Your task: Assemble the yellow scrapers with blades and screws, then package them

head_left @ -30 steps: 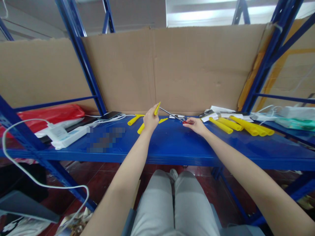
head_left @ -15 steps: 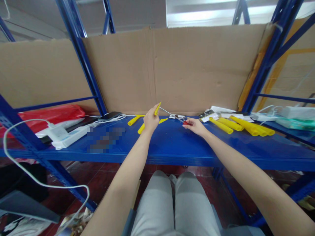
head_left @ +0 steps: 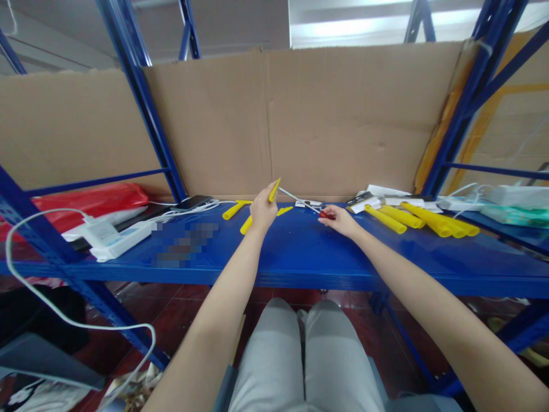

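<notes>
My left hand (head_left: 263,207) is closed around a yellow plastic tool (head_left: 275,190), whose narrow flat end sticks up past the fingers. A yellow tube-like handle (head_left: 246,225) shows on the other side of that hand; I cannot tell whether it belongs to the same piece. In my right hand (head_left: 341,221) is a screwdriver (head_left: 302,201) with a red handle and a long metal shaft. Its tip meets the yellow end at my left hand, or is very near it. A yellow T-shaped tool (head_left: 234,210) lies to the left, and a small yellow piece (head_left: 284,211) just right of my left hand.
Several yellow handles (head_left: 386,220) lie on the right of the blue shelf (head_left: 309,257), with small packets (head_left: 362,201) behind. A white power strip (head_left: 124,240), cables and a red bag (head_left: 90,196) are at left. Cardboard (head_left: 334,114) closes the back; blue posts (head_left: 150,114) flank it.
Both hands keep nearly the same place and grip. The screwdriver's shaft and red handle look very slightly turned; nothing else has visibly moved.
</notes>
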A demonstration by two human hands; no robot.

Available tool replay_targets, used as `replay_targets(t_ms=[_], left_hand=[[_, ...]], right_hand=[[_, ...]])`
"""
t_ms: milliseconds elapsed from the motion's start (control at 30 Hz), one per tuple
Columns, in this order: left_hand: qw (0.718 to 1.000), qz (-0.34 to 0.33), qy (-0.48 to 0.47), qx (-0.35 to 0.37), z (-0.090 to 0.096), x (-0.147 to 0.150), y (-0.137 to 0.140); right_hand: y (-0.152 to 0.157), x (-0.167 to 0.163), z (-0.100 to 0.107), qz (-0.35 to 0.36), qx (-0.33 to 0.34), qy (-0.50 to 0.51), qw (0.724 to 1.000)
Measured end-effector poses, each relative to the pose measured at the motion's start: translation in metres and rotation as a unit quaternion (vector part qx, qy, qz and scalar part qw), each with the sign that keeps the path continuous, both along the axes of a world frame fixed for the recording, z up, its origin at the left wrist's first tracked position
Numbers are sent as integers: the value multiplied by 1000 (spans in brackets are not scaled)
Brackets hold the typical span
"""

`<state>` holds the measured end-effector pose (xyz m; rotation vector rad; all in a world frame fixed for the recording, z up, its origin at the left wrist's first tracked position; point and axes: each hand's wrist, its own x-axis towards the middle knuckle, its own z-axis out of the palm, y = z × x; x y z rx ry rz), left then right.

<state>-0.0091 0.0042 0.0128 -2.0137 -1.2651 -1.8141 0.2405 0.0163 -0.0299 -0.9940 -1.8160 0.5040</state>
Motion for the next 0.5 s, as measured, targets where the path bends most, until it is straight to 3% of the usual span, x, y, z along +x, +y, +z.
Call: replay_targets(t_ms=[500], left_hand=[[1000,-8,5,8,-2,-1,4]], right_hand=[[-4,3,5,-11,11,-24,1000]])
